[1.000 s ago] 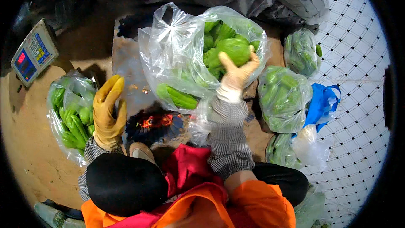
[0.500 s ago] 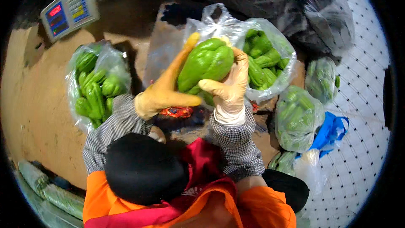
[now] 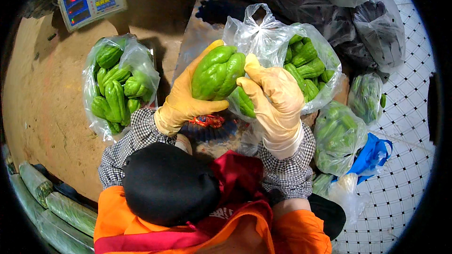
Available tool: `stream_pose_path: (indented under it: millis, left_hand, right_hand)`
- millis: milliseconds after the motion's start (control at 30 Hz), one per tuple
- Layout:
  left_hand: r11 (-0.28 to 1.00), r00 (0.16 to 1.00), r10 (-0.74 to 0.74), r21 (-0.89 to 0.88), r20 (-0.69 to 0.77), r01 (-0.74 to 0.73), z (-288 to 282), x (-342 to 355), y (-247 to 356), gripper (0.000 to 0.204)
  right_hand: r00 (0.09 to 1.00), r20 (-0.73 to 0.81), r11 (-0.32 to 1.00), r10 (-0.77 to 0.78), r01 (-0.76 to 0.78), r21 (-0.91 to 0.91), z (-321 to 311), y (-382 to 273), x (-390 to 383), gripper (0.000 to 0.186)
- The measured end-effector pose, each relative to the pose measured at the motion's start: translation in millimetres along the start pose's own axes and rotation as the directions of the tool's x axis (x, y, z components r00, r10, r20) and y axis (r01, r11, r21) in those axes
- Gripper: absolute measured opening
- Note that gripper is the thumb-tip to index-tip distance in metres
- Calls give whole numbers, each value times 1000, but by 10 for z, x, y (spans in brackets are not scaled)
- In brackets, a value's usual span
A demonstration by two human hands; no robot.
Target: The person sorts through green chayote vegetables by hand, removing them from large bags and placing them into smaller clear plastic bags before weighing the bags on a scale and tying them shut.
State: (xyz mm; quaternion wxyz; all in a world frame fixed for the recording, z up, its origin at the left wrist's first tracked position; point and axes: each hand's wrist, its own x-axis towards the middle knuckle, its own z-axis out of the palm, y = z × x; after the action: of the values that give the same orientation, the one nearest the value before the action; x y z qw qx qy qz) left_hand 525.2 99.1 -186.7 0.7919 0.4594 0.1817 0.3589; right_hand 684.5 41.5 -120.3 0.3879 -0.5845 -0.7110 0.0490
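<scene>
Over the middle of the work area, my left hand (image 3: 188, 91), in a yellow rubber glove, is wrapped round a green chayote (image 3: 217, 73). My right hand (image 3: 278, 94), in a paler glove, is just beside the chayote's right end; its thumb and forefinger are apart and nothing shows between them. Behind and under the hands sits a clear plastic bag (image 3: 263, 37) with its handles gathered at the top. To the right, an open clear bag (image 3: 332, 68) holds several chayotes. On the left a scale pan carries another open bag (image 3: 149, 77) of chayotes.
A digital scale display (image 3: 92, 0) stands at the far left. Dark plastic bags (image 3: 381, 33) are heaped at the far right. Bagged green vegetables (image 3: 339, 136) and a blue bag (image 3: 376, 153) lie on the tiled floor. Wrapped long bundles (image 3: 70, 214) lie near left.
My right hand has come off the chayote and moved right and a little nearer. The left hand keeps the chayote, now slightly more to the left. The whole view has shifted somewhat.
</scene>
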Motion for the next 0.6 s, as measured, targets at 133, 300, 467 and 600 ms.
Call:
stream_pose_path:
  millis: [133, 300, 467, 600]
  left_hand:
    - [994, 996, 80, 80, -49, -76, 5, -7, -1, 95]
    - [962, 983, 119, 261, -138, -79, 36, -21, 93, 97]
    - [779, 977, 209, 612, -45, -139, -163, -50, 75, 92]
    - [819, 992, 124, 567, -14, -94, -113, -95, 75, 92]
  right_hand:
    - [999, 36, 998, -4, 6, -56, 19, 22, -17, 28]
    - [992, 121, 990, -20, 37, -137, 79, 74, -41, 26]
    - [982, 185, 986, 38, -6, -168, 136, 38, -64, 15]
    - [979, 158, 982, 126, -100, -161, 211, 220, -91, 11]
